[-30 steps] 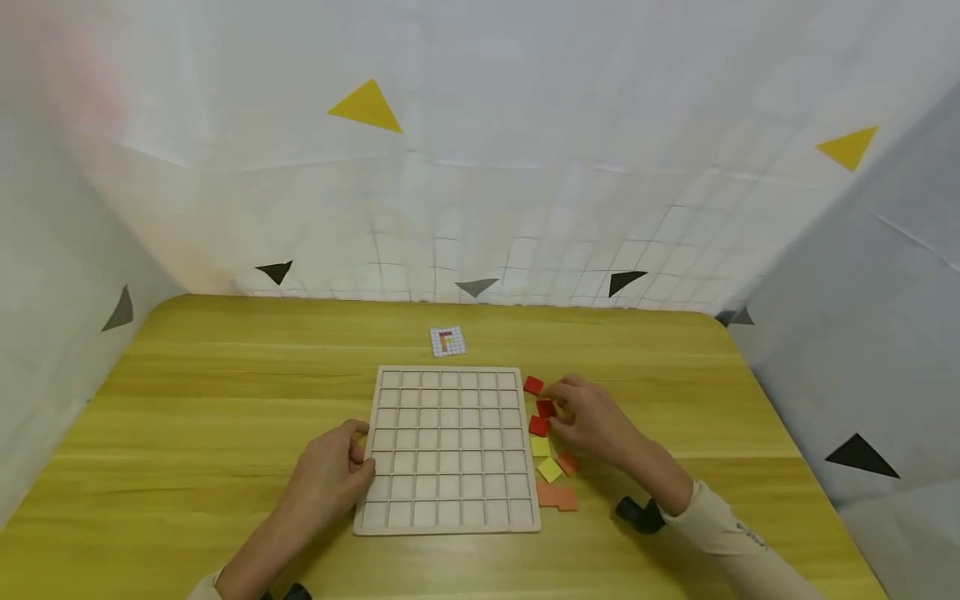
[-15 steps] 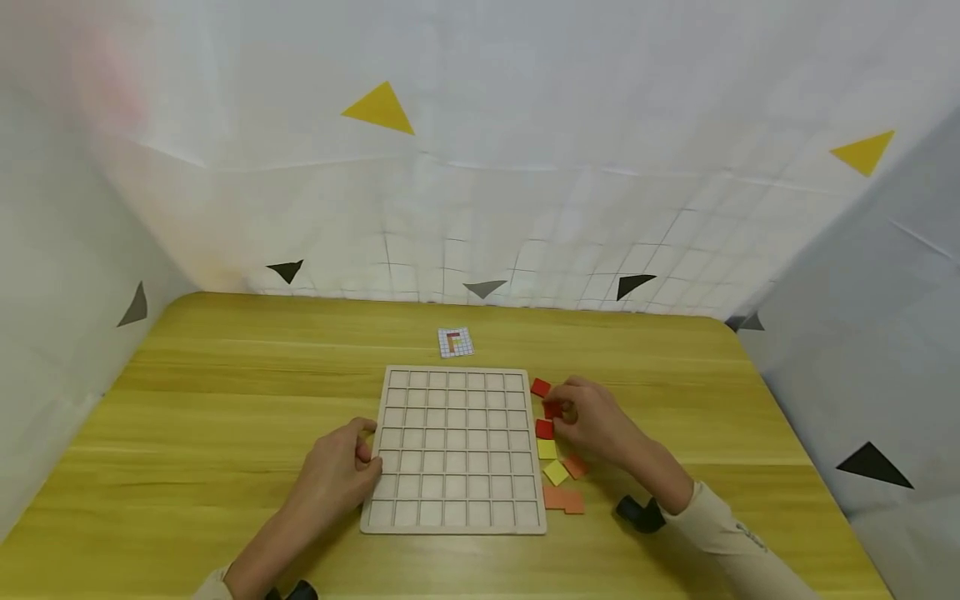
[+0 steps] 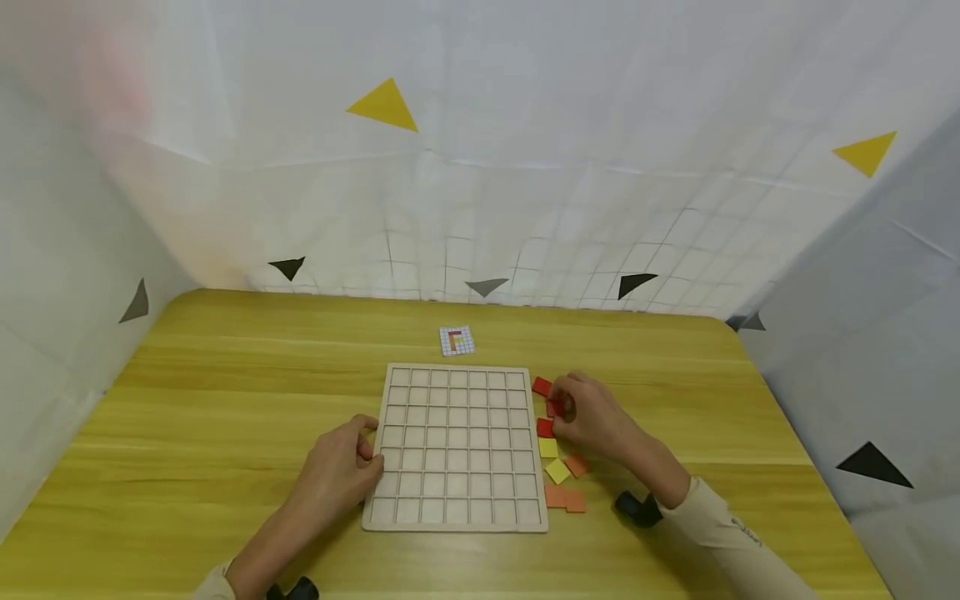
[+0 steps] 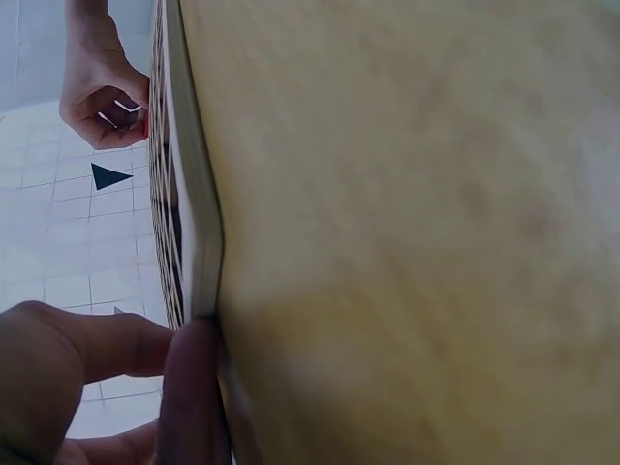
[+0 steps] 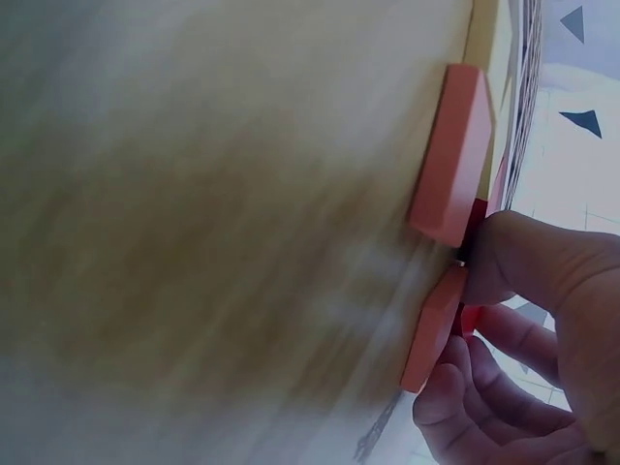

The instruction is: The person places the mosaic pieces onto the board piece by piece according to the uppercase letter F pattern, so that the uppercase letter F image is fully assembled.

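A pale wooden grid board (image 3: 458, 458) lies on the table, its squares bare. My left hand (image 3: 337, 467) rests at the board's left edge, thumb and index finger touching the rim; the left wrist view shows the thumb (image 4: 189, 387) against the side. Beyond the right edge, my right hand (image 3: 596, 417) pinches a red tile (image 3: 555, 408) between thumb and fingers, partly hidden by them. One red tile (image 3: 542, 386) lies just beyond it and another red tile (image 3: 545, 427) nearer. Below come two yellow tiles (image 3: 548, 448) and an orange tile (image 3: 576, 464).
Orange pieces (image 3: 564, 499) lie by the board's lower right corner. A small patterned card (image 3: 457, 340) lies behind the board on the wooden table (image 3: 262, 358). White sheeting (image 3: 480, 192) with coloured triangles stands behind and at both sides.
The head view has shifted slightly, so everything sits a little further right. My right fingertips have drawn closer together over the middle red tile. The left hand stays at the board's edge.
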Action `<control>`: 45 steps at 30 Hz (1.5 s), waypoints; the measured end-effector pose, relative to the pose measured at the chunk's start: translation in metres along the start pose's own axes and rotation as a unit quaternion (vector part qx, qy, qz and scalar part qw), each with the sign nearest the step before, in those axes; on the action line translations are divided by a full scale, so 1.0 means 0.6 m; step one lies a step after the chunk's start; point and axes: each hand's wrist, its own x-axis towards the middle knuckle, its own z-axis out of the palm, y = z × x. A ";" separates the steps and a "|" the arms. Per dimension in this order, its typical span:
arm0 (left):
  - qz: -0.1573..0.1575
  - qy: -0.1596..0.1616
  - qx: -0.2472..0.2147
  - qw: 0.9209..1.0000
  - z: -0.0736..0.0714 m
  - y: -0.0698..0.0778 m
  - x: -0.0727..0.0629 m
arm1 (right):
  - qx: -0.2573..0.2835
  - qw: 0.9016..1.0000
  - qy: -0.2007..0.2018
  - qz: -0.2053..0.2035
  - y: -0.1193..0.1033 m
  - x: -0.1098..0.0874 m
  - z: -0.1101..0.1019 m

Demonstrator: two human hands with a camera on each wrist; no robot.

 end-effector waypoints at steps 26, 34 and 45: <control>-0.002 0.002 -0.002 1.000 0.000 0.000 -0.003 | 0.013 0.996 0.051 -0.071 -0.001 -0.006 -0.013; 0.006 0.000 -0.005 1.000 0.006 0.000 -0.002 | 0.032 0.995 0.056 -0.071 -0.016 -0.002 -0.011; 0.009 0.006 -0.006 1.000 0.003 -0.001 -0.002 | 0.038 0.997 0.046 -0.055 -0.039 0.019 -0.002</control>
